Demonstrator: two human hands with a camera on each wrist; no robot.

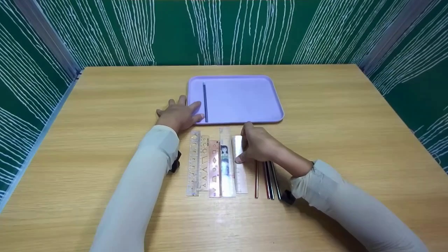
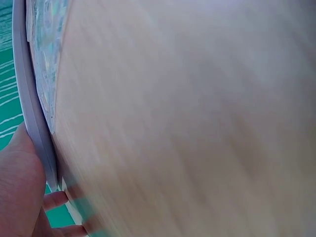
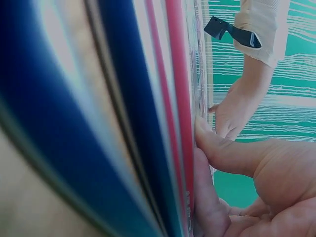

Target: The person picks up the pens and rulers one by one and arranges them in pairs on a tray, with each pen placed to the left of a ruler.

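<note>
My left hand (image 1: 177, 113) lies with spread fingers over the left rim of a purple tray (image 1: 241, 101), beside a dark pencil (image 1: 205, 103) in the tray. In the left wrist view, part of the left hand (image 2: 22, 182) shows at the tray's edge (image 2: 37, 98). Near the tray's front edge, my right hand (image 1: 260, 143) touches the rightmost clear ruler (image 1: 240, 178) with its thumb, the other fingers bent by the ruler's upper end. Several pencils (image 1: 269, 180) lie partly under that hand. The right wrist view shows the right hand (image 3: 252, 180) close beside a red-striped pencil (image 3: 177, 94).
Left of the rightmost ruler lie a wide ruler with a cartoon figure (image 1: 225, 175), a pink stencil ruler (image 1: 214, 182), a clear stencil ruler (image 1: 203, 171) and another clear ruler (image 1: 193, 164). A green wall with white streaks (image 1: 175, 31) stands behind the wooden table (image 1: 122, 87).
</note>
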